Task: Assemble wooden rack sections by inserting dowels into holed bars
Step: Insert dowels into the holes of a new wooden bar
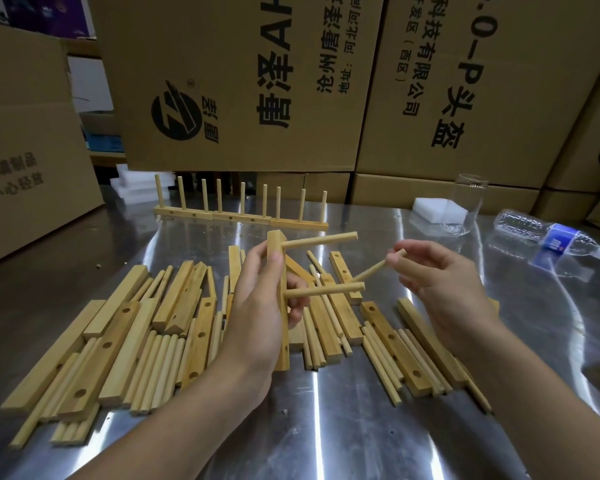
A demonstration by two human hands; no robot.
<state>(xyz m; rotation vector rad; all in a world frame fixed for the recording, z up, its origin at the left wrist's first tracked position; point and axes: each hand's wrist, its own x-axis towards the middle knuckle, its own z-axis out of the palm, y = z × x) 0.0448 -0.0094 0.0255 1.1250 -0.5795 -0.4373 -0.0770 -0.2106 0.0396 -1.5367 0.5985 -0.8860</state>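
My left hand (257, 306) grips a holed wooden bar (282, 341) held upright above the table. Two dowels stick out of the bar to the right: an upper dowel (321, 240) and a lower dowel (326, 291). An empty hole shows near the bar's bottom end. My right hand (440, 282) pinches a loose dowel (378, 268) by its upper end, its lower tip slanting down toward the lower inserted dowel. Loose bars and dowels (136, 341) lie scattered on the metal table under both hands.
Three finished rack sections (239, 216) with upright dowels stand in a row behind. A clear glass (466, 206), white foam blocks (437, 207) and a lying plastic water bottle (548, 235) are at the right. Large cardboard boxes (243, 81) wall off the back and left.
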